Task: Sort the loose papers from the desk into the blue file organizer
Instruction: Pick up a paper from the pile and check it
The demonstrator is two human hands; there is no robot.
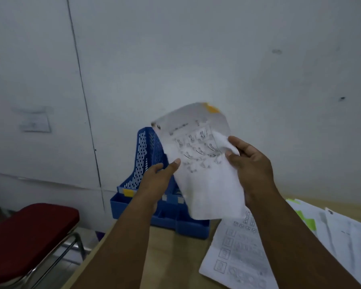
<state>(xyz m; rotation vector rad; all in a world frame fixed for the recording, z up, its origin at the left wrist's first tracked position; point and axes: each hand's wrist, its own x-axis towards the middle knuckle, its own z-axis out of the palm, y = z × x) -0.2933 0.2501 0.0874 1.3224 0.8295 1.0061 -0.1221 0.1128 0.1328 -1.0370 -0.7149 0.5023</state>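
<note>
You hold a white sheet printed with grey figures, yellow at its far corner. Behind it stands a blue organizer with slotted walls. At near left is a dark red chair seat.

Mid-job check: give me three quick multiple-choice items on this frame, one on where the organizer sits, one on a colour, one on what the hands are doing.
1. Where is the organizer?
A. on the stool
B. at the desk's far edge, by the wall
C. on the floor

2. What colour is the stool seat?
A. dark red
B. green
C. white

3. What holds the raised sheet?
A. nothing, it lies flat on the desk
B. the left hand alone
C. both hands

Answers:
1 B, it stands on the desk against the wall.
2 A, the cushion is dark red.
3 C, the left hand and right hand each grip a side.
</note>
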